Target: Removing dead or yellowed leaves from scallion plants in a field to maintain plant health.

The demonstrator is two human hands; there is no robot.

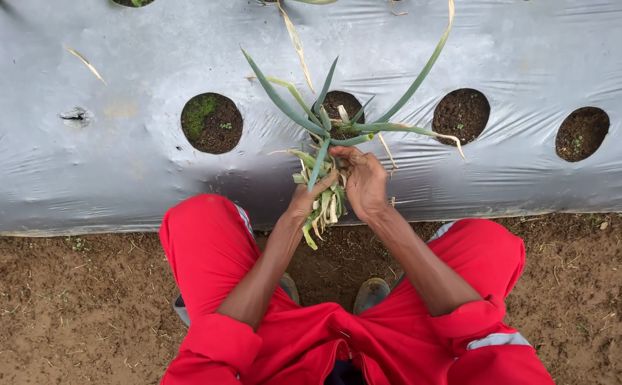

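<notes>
Left hand (309, 198) is clamped round a bunch of trimmings (325, 207), limp pale-green and yellowed leaves hanging below the fist. Right hand (364, 182) has fingers pinched at the base of the plant (336, 125), which is rooted in a round hole (339, 107) of the mulch film (111, 150). Film is glossy, grey, wrinkled and taut over the bed; the leaves are long, tubular and splayed. Soil (75, 299) is crumbly brown.

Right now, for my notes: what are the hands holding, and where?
Both hands, left and right, grip a green onion plant at its lower stalks.
</notes>
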